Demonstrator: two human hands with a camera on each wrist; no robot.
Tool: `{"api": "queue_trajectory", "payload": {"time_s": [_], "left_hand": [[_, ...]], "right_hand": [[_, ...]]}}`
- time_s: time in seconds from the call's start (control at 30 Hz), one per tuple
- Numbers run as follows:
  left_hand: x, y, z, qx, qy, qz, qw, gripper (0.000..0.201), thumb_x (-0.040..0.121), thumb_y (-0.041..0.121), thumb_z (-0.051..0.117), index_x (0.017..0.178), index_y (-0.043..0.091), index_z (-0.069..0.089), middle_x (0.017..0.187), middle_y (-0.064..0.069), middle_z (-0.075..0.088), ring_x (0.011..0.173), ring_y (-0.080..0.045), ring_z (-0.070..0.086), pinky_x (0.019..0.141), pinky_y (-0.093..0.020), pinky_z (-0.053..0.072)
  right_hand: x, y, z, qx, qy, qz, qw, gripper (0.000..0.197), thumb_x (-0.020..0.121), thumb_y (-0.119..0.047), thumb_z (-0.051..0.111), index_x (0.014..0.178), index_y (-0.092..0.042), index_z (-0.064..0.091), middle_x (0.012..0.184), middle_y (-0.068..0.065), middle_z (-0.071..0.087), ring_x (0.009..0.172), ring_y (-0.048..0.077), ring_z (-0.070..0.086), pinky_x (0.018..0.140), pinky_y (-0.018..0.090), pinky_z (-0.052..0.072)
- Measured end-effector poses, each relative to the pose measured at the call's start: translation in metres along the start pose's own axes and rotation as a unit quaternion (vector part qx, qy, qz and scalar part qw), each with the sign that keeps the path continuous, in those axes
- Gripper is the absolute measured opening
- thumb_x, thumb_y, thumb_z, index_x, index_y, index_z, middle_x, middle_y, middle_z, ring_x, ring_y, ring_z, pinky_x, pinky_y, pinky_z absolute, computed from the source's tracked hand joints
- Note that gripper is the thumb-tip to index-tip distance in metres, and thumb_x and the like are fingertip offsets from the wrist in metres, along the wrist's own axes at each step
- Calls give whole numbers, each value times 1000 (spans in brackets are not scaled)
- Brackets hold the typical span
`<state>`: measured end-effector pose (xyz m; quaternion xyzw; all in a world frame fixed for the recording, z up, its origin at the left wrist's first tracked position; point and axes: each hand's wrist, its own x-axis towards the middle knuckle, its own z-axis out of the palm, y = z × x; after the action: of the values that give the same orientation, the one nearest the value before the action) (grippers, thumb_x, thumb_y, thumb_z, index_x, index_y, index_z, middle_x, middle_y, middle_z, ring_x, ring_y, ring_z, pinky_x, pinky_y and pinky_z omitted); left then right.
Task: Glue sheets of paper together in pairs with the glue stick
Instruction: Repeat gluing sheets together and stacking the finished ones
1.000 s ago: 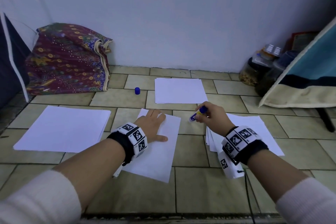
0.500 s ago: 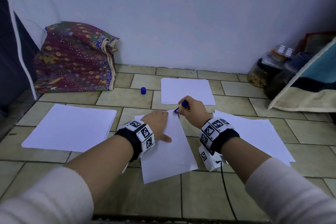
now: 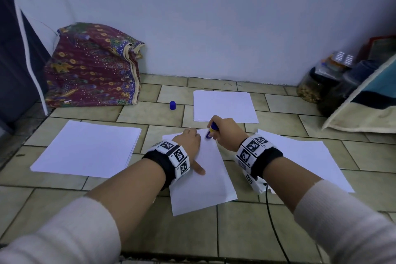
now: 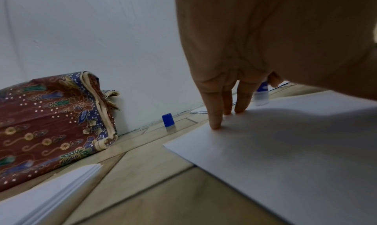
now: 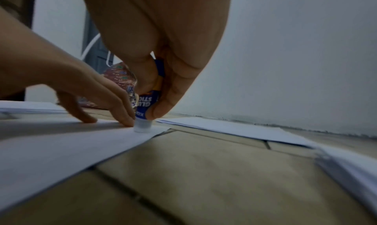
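A single white sheet [image 3: 211, 180] [image 4: 295, 147] [image 5: 71, 147] lies on the tiled floor in front of me. My left hand [image 3: 189, 141] [image 4: 224, 99] presses on its far part with straight fingers. My right hand [image 3: 225, 133] [image 5: 159, 86] grips the blue glue stick [image 3: 211, 130] [image 5: 146, 106] [image 4: 261, 93], tip down on the sheet's far right corner, close beside the left fingertips. The blue cap [image 3: 172, 105] [image 4: 168, 120] stands on the floor farther back.
Paper stacks lie at the left [image 3: 90, 148], at the back [image 3: 224, 106] and at the right [image 3: 310, 156]. A patterned cloth bundle [image 3: 92, 70] sits against the wall on the left. Jars [image 3: 315, 83] and a cushion [image 3: 368, 103] stand at the right.
My right hand brought the glue stick leftward from above the right stack down onto the sheet's far corner. The left hand stays pressing on the sheet.
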<state>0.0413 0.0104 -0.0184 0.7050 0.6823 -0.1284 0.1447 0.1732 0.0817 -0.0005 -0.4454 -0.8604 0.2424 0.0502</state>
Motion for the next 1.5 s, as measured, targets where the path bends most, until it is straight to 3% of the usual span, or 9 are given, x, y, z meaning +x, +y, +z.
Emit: {"api": "queue_trajectory", "payload": {"time_s": [0.13, 0.27, 0.43, 0.6, 0.87, 1.03, 1.2, 1.27, 1.5], "left_hand": [[1, -1, -1, -3, 4, 9, 1000, 108, 62, 66, 76, 139, 4, 33, 144, -12, 32, 133, -25, 32, 107, -39, 37], [2, -3, 2, -5, 11, 14, 1000, 108, 59, 67, 76, 137, 5, 35, 142, -11, 33, 132, -24, 32, 107, -41, 37], [0, -4, -3, 5, 3, 22, 1000, 99, 66, 66, 73, 136, 6, 37, 139, -10, 35, 128, -24, 36, 103, -38, 39], [3, -17, -20, 23, -37, 27, 999, 57, 94, 21, 55, 146, 11, 33, 147, -8, 28, 131, -23, 39, 104, -37, 40], [-4, -38, -21, 62, -47, 66, 995, 74, 88, -4, 49, 151, 26, 24, 153, 6, 23, 139, -15, 28, 104, -30, 39], [-13, -53, -5, -7, -20, 52, 998, 69, 90, 5, 53, 150, 28, 27, 147, 6, 26, 130, -17, 38, 100, -27, 40], [-26, -67, 6, -44, 23, 40, 998, 67, 87, 43, 64, 143, 19, 36, 140, 2, 28, 132, -14, 29, 101, -32, 40], [-31, -69, 12, -56, 34, 32, 997, 68, 83, 51, 66, 134, 16, 39, 140, 1, 25, 133, -15, 25, 100, -33, 40], [-35, -68, 36, -119, -6, -11, 993, 109, 57, 83, 33, 141, 14, 25, 150, -2, 12, 143, -19, 9, 117, -39, 10]], "right_hand": [[-24, 6, -1, 4, -41, -36, 999, 23, 88, 2, 51, 108, -9, 54, 99, 9, 66, 91, 23, 62, 76, 28, 50], [-51, 13, -2, 18, -75, -60, 995, 20, 89, 1, 52, 107, -7, 55, 75, -14, 56, 79, 5, 61, 60, 4, 38], [-86, 18, -8, -6, -112, -103, 988, 20, 90, -5, 56, 110, -8, 57, 89, 2, 65, 83, 18, 61, 71, 19, 48], [-108, 20, -13, -23, -141, -147, 979, 20, 91, -3, 55, 111, -5, 59, 85, 0, 58, 66, -1, 49, 59, 3, 34], [-125, 27, -16, -69, -187, -168, 965, 23, 91, -10, 58, 114, -10, 58, 95, 4, 62, 70, 9, 43, 59, 5, 33], [-119, 41, -35, 178, -66, -98, 977, 19, 81, -5, 72, 92, -16, 61, 88, 3, 66, 73, 4, 62, 68, 18, 50], [-97, 35, -45, 610, 110, 29, 785, 20, 85, 13, 52, 77, -4, 48, 78, 18, 65, 62, 24, 69, 61, 27, 57], [-86, 33, -44, 653, 96, 80, 747, 16, 93, 5, 43, 81, -2, 50, 76, 17, 64, 56, 20, 66, 57, 25, 56], [-42, 16, -23, 647, -20, 112, 754, 24, 99, -15, 42, 116, -5, 55, 94, 2, 66, 58, 11, 55, 63, 24, 47]]}}
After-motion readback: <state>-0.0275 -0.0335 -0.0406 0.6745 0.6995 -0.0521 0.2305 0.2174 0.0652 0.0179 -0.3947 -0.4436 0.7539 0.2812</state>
